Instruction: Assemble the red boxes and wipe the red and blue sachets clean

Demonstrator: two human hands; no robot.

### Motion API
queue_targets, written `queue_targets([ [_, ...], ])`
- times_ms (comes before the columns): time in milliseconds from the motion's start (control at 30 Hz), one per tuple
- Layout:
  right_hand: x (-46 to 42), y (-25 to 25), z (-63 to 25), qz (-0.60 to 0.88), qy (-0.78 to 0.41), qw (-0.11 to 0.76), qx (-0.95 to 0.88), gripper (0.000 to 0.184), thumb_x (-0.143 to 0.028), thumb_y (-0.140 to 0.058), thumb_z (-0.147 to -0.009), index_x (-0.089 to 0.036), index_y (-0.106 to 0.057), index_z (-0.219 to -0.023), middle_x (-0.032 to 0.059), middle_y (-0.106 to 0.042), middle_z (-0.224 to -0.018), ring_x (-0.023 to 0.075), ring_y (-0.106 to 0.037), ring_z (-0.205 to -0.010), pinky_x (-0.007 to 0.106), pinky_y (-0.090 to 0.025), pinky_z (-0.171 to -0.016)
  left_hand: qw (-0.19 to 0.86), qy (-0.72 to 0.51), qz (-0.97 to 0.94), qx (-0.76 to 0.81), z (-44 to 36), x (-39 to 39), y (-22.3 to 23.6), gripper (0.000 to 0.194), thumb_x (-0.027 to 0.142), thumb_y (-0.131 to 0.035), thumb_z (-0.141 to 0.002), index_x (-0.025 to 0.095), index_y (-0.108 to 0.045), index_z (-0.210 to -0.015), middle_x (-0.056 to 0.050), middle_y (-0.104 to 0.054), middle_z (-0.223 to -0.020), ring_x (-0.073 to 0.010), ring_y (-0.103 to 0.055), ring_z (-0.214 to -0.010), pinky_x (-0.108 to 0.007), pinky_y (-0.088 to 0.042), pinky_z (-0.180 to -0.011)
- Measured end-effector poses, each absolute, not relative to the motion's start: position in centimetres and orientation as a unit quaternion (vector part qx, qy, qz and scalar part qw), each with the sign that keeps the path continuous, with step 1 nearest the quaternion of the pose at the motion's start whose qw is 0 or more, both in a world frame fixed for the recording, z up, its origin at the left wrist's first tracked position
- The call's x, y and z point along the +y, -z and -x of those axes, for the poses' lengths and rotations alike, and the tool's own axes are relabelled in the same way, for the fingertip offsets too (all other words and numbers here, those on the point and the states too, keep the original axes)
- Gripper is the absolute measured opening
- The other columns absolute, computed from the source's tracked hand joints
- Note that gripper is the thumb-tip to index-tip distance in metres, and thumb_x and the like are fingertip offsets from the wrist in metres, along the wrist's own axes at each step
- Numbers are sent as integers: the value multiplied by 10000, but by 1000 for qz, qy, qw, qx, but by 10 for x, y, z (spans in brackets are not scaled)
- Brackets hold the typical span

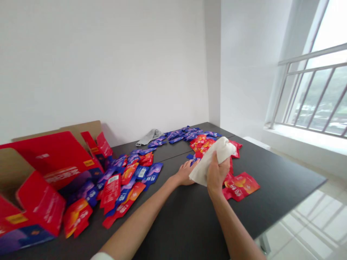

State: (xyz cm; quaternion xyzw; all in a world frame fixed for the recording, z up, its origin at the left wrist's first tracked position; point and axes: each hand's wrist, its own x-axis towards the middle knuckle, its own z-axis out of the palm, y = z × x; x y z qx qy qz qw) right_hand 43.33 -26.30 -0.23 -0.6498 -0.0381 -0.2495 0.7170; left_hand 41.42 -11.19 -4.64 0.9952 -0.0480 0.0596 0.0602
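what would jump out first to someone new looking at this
The red and blue sachets strewn across the dark table catch the eye first. At the far left sits a large opened red carton, and near the centre the right hand clutches a white cloth.

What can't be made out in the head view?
Head view only:
- Red packets behind the white cloth in the right hand: partly hidden by cloth and hand.
- Right hand's far fingers: hidden by the cloth.
- Red carton: cut off by the left edge.
- Left sleeve: cut off by the bottom edge.
- Print on the blue packets: too small and blurred to read.
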Motion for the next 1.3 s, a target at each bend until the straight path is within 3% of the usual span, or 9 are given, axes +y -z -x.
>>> queue_targets([
  [167,-253,6,-431,598,245,761,-59,470,-386,-474,-839,-164,-459,-1252,111,-563,-1183,215,-526,-1069,350,-402,-895,48,-122,-991,-15,-419,-113,51,394,277,-461,-855,181,-455,-1238,-111,-551,-1151,-242,-494,-1078,-408,-336,-964],
  [267,-252,6,-429,615,234,751,-63,472,-384,-468,-836,-166,-461,-1255,109,-566,-1177,216,-514,-1084,342,-398,-892,43,-152,-987,-10,-401,-113,41,285,251,-410,-884,183,-531,-1133,-87,-592,-1091,-223,-517,-1039,-387,-311,-980],
  [367,-253,6,-430,645,209,729,-96,463,-363,-439,-843,-157,-450,-1257,111,-574,-1161,211,-535,-1051,329,-412,-867,64,-189,-980,0,-370,-110,29,274,321,-406,-899,194,-576,-1072,-71,-637,-1020,-218,-571,-958,-329,-397,-851],
  [500,-248,10,-425,706,126,657,-234,394,-316,-422,-851,-183,-456,-1220,84,-604,-1109,191,-563,-1008,288,-423,-837,196,-180,-956,121,-317,-102,22,411,471,-382,-889,159,-629,-786,-53,-667,-700,-191,-629,-665,-271,-432,-631],
  [667,-233,23,-389,793,-14,383,-473,263,-274,-507,-803,-176,-510,-1047,85,-651,-902,235,-609,-889,288,-429,-722,420,-52,-890,168,-261,-101,34,467,501,-305,-887,144,-547,-709,-36,-644,-569,-128,-564,-436,-228,-419,-488],
  [800,-222,31,-367,821,-19,221,-526,338,-264,-502,-801,-181,-457,-1126,91,-642,-919,248,-619,-854,301,-427,-689,424,-25,-883,200,-246,-106,44,392,476,-356,-856,152,-507,-694,-11,-600,-471,-111,-504,-365,-210,-377,-435],
  [933,-223,32,-369,877,7,185,-444,311,-198,-414,-821,-101,-447,-1114,180,-619,-926,304,-612,-867,368,-426,-691,413,-17,-885,215,-249,-107,49,343,422,-345,-850,163,-483,-672,-9,-600,-464,-111,-508,-355,-205,-362,-419],
  [1100,-222,32,-365,833,-3,175,-525,323,-295,-489,-792,-218,-462,-1105,69,-634,-933,246,-619,-851,311,-434,-692,427,-7,-879,213,-252,-104,53,269,356,-369,-821,161,-503,-693,-2,-592,-466,-122,-531,-374,-211,-378,-421],
  [1300,-224,36,-375,861,0,166,-481,331,-207,-386,-823,-113,-433,-1137,170,-606,-961,319,-596,-904,400,-428,-712,352,-3,-912,211,-248,-107,49,385,406,-318,-855,165,-503,-619,-14,-609,-469,-124,-543,-387,-225,-401,-497],
])
